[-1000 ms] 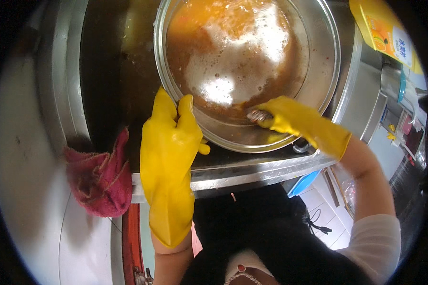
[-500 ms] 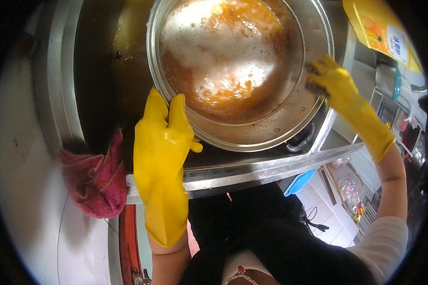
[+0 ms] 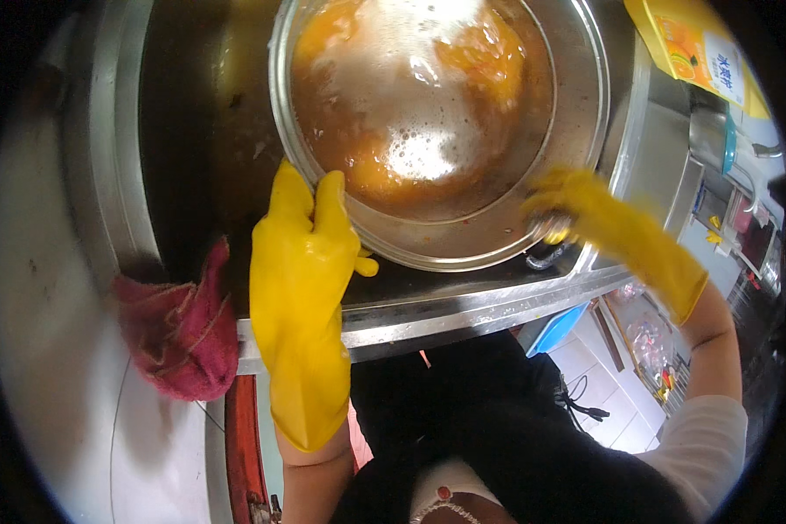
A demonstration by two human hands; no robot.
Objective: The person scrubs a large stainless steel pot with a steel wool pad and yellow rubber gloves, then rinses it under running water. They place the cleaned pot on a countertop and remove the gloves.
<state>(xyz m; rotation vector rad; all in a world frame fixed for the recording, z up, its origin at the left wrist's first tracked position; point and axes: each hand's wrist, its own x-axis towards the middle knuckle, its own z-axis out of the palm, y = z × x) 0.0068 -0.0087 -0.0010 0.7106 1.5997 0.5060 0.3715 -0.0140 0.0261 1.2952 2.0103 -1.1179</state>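
Note:
A large round steel pot holds murky brownish liquid with orange patches and bubbles, and rests over a steel sink. A dark looped handle shows at its near right side. My left hand, in a yellow rubber glove, is closed on the pot's near left rim, fingers pointing away from me. My right hand, in a matching glove and blurred, is at the near right wall of the pot. Its fingers curl around a shiny metal scouring pad, partly hidden beneath them.
A dark red cloth hangs over the sink's near left edge. At the upper right stands a yellow package with orange fruit pictures. A teal-edged container is beyond it. Below right, a blue object is near the tiled floor.
My right hand has moved toward me and left along the pot's wall. The liquid has swirled, shifting its orange patches. My left hand keeps its hold on the rim.

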